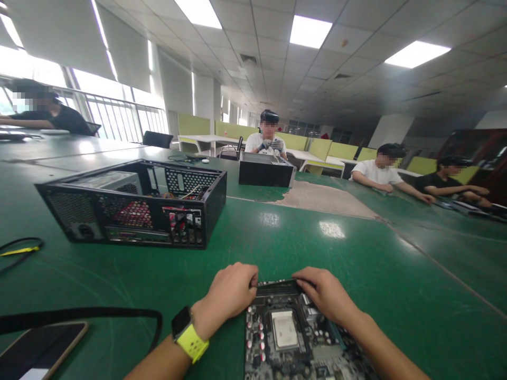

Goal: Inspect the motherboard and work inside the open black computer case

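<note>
A dark motherboard [317, 364] lies flat on the green table in front of me, its near part cut off by the frame's lower edge. Near its middle a silver square processor [284, 330] sits in the socket. Along the board's far edge, a thin dark memory stick [277, 285] stands on its long side at the memory slots. My left hand [233, 287] pinches the stick's left end, fingers curled. At the right end, my right hand [327, 293] grips it between thumb and fingers. Whether the stick is seated in a slot cannot be made out.
An open black computer case [138, 211] stands at the left, beyond my left hand. A phone [43, 348] and a black cable [119, 312] lie near left. Across the table, a person [266, 142] sits behind another case [264, 171]. Other people sit left and right.
</note>
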### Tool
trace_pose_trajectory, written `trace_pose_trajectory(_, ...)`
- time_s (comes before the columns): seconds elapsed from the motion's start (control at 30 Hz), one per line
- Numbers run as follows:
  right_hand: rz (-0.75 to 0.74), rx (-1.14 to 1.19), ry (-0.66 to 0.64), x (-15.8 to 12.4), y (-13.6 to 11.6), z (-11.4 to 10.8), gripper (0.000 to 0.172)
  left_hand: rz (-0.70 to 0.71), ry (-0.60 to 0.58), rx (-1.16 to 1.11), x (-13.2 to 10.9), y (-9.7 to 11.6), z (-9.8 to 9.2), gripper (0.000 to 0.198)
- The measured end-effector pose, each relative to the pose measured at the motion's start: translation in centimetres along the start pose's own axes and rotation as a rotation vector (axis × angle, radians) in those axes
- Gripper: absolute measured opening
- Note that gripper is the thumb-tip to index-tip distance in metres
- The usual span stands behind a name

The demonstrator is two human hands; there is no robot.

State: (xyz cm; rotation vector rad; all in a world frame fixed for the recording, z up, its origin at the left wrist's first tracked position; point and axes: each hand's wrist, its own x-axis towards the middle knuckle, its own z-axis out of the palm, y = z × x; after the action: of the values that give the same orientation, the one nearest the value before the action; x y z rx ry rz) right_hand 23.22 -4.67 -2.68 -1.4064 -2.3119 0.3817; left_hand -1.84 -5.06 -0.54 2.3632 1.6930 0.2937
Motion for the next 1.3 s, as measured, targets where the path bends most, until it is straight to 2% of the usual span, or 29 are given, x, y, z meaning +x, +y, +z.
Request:
trace_pose_trajectory(0.4,0.014,0.014,-0.023,0.2,0.5,-0.2,0.030,0.004,-0.029,-0.033,-0.1,0.1,-0.4,0.016)
trace_pose_trajectory(0.47,0.024,0.007,0.032,0.1,-0.1,-0.8,0.030,0.004,-0.041,-0.059,0.0,0.0,-0.6,0.016)
trace_pose_trajectory(0.57,0.042,-0.039,0.129,-0.8,-2.6,-0.8,0.028,-0.011,-0.037,-0.127,0.3,-0.6,-1.1,0.023)
trace_pose_trajectory(0.6,0.028,-0.050,0.115,-1.4,-3.6,-0.3,0.029,-0.026,-0.017,-0.142,0.4,-0.9,-1.3,0.027)
trace_pose_trajectory(0.67,-0.058,-0.057,-0.007,-2.8,-5.3,2.1,0.035,-0.080,0.043,-0.136,0.7,-1.5,-1.5,0.034)
trace_pose_trajectory(0.77,-0.174,-0.081,-0.186,-4.8,-6.2,7.9,0.047,-0.162,0.119,-0.081,0.9,-2.4,-1.4,0.036)
trace_pose_trajectory(0.87,-0.121,-0.114,-0.210,-5.9,-5.4,12.5,0.048,-0.184,0.120,-0.052,1.1,-3.0,-0.9,0.038)
trace_pose_trajectory(0.93,-0.066,-0.108,-0.242,-5.9,-4.9,12.9,0.047,-0.181,0.100,-0.037,1.1,-3.2,-0.6,0.039)
trace_pose_trajectory(1.03,0.013,-0.126,-0.248,-5.0,-4.6,9.8,0.057,-0.181,0.090,-0.018,1.2,-3.4,-0.3,0.038)
trace_pose_trajectory(1.13,0.151,-0.272,-0.110,-3.4,-2.3,4.7,0.069,-0.196,0.086,-0.011,1.2,-3.4,-0.3,0.038)
trace_pose_trajectory(1.2,0.248,-0.381,-0.044,-2.3,2.0,1.4,0.062,-0.204,0.083,-0.006,1.1,-3.3,-0.5,0.039)
trace_pose_trajectory(1.3,0.437,-0.503,0.020,-1.4,12.0,-3.0,0.056,-0.211,0.075,0.012,0.9,-3.0,-0.6,0.039)
